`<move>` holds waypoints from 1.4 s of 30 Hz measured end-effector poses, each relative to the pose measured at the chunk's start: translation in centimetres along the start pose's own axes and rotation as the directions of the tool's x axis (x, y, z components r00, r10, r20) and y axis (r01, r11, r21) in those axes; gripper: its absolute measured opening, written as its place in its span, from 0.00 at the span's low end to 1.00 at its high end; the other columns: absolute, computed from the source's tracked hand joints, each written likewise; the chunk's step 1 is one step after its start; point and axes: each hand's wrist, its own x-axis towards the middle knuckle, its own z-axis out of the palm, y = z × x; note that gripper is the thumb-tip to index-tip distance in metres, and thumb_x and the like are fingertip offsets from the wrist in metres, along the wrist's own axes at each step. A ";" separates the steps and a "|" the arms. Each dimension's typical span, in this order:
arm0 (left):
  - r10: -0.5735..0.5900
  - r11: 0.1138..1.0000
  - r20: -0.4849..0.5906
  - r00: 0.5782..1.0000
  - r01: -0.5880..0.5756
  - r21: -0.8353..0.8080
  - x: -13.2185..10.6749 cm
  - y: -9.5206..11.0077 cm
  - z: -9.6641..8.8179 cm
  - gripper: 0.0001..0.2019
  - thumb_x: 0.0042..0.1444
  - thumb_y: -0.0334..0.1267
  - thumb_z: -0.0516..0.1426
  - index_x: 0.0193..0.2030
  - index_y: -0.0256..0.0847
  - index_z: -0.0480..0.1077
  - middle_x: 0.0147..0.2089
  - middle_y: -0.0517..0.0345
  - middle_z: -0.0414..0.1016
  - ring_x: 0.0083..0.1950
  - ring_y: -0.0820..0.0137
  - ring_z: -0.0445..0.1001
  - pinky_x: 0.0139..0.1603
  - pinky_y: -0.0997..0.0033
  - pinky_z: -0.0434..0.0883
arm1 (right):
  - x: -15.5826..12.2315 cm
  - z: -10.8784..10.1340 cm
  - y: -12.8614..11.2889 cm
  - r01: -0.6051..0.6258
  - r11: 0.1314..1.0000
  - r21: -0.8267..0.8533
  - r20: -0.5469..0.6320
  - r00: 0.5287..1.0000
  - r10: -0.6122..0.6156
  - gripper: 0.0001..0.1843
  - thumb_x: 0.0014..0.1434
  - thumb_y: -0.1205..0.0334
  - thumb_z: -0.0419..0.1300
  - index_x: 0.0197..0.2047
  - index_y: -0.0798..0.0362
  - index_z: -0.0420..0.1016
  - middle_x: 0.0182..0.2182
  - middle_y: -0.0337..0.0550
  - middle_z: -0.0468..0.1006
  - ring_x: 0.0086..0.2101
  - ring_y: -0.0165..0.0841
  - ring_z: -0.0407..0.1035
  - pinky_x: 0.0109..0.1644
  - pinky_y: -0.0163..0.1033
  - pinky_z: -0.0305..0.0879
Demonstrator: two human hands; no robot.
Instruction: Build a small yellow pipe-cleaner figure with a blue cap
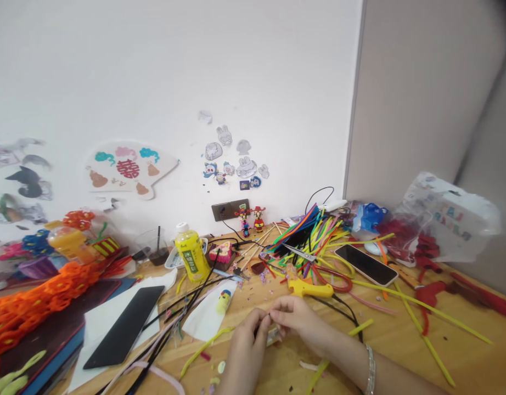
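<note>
Near the table's front edge, my left hand (252, 334) and my right hand (296, 318) meet fingertip to fingertip. Both are closed in a pinch. A small dark bit shows between the fingertips, too small and too hidden to name. Just behind my right hand lies a yellow hot glue gun (310, 287) with a black cord. A small yellow fuzzy figure (223, 302) rests on white paper (203, 321) beyond my left hand. A bent yellow pipe cleaner (201, 354) lies to the left of my left hand.
Bundled coloured pipe cleaners (319, 236), scissors (298, 252) and a phone (366, 265) lie at the back right. A yellow bottle (191, 255) stands back left. A black slab (125, 327) and orange fuzzy flowers (43, 296) occupy the left. Scraps litter the wooden table (401, 351).
</note>
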 end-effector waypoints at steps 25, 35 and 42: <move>-0.062 0.998 -0.052 0.997 0.060 -0.036 0.3 -0.8 0.3 0.14 0.53 0.45 0.50 0.23 0.40 0.63 0.22 0.61 0.63 0.27 0.68 0.63 0.28 0.73 0.59 | 0.2 0.5 0.9 0.084 0.996 -0.025 -0.089 0.992 -0.086 0.21 0.37 0.48 0.68 0.23 0.57 0.69 0.18 0.33 0.68 0.20 0.25 0.61 0.26 0.32 0.57; -0.096 0.987 -0.038 0.995 0.090 -0.136 0.6 -0.2 0.0 0.16 0.50 0.49 0.52 0.20 0.40 0.61 0.19 0.65 0.57 0.23 0.71 0.57 0.25 0.74 0.55 | 0.1 0.3 0.7 0.010 0.997 0.071 -0.012 1.000 -0.009 0.20 0.42 0.48 0.66 0.23 0.58 0.70 0.17 0.32 0.66 0.19 0.22 0.59 0.26 0.31 0.55; -0.123 0.962 -0.013 0.992 0.116 -0.246 0.6 -0.2 0.4 0.20 0.49 0.57 0.51 0.21 0.41 0.60 0.16 0.69 0.53 0.18 0.75 0.53 0.20 0.77 0.52 | 0.1 0.1 0.1 0.047 0.998 0.046 -0.054 0.998 -0.045 0.19 0.40 0.50 0.68 0.22 0.58 0.71 0.16 0.32 0.66 0.19 0.22 0.58 0.24 0.30 0.52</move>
